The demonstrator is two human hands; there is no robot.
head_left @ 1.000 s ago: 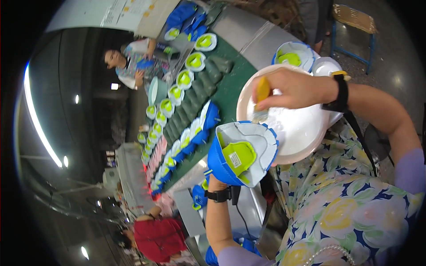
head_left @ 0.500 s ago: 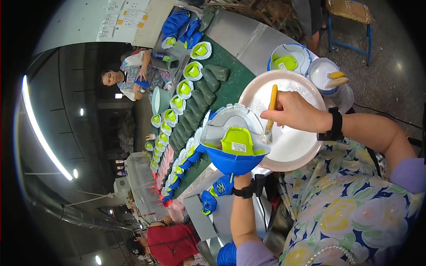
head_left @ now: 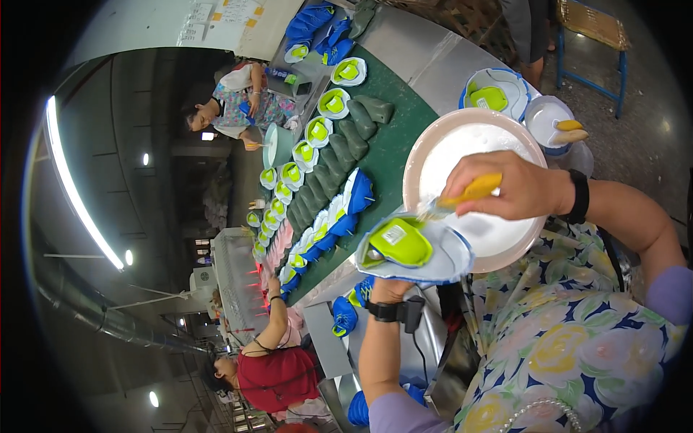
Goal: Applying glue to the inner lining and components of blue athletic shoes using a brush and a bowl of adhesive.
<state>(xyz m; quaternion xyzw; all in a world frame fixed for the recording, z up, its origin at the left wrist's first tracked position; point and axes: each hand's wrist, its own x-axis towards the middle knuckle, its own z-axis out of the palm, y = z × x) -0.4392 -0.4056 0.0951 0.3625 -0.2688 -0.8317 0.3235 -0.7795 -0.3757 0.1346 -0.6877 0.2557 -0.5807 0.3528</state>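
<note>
My left hand [head_left: 390, 289] is beneath a shoe upper [head_left: 449, 252], closed on its underside, with most of its fingers hidden. The upper is tipped so that its pale lining and lime-green tongue [head_left: 404, 247] face up. My right hand [head_left: 516, 186] grips a yellow-handled brush [head_left: 482, 187]. Its blurred bristles are at the upper's far edge beside the tongue; whether they touch is hard to tell. Just beyond and partly under my right hand is a wide pinkish basin [head_left: 413, 155] of white liquid.
Behind the basin are another blue upper [head_left: 503, 81] and a white tub [head_left: 538, 115] with yellow-handled brushes. A green conveyor belt [head_left: 401, 130] carries dark shoe lasts [head_left: 339, 149] and rows of uppers [head_left: 354, 202]. Two co-workers [head_left: 245, 101], [head_left: 278, 372] stand along it. A stool [head_left: 593, 29] is far right.
My left hand has tilted the upper, turning its inside upward, and its blue outside is now mostly hidden. The brush has swung from upright to nearly level. The red-shirted co-worker's arm now reaches toward the belt.
</note>
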